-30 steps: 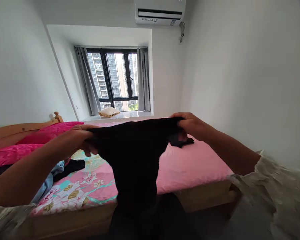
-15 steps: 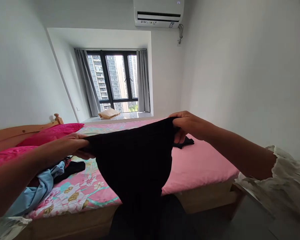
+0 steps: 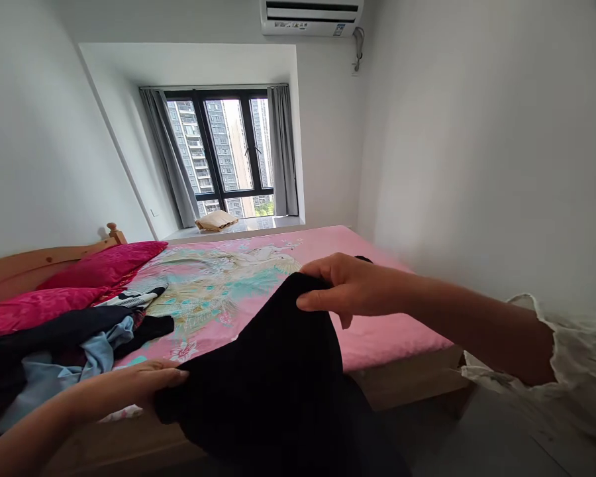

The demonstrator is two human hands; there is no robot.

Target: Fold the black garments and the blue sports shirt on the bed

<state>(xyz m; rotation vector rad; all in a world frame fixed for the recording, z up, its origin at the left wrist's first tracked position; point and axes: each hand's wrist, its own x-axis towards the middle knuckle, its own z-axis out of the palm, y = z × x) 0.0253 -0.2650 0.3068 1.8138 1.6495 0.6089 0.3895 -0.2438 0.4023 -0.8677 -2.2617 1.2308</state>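
Black pants hang in front of me, held by their top edge, over the near side of the bed. My left hand pinches one end of that edge, low and to the left. Higher up, my right hand grips the other end, thumb on the near side. The edge slopes up from left to right, and the lower part of the pants runs out of view at the bottom. Left of my left hand lies a heap of clothes with a light blue garment and a dark one.
The bed has a pink flowered sheet and a wooden headboard at the left. Bright pink pillows lie near it. On the windowsill sits a folded beige cloth. A small black item on the bed is mostly hidden behind my right hand.
Both hands have come down with the pants, the left one further. The top edge, nearly level and stretched before, now slants and sags. My view has tipped slightly downward.
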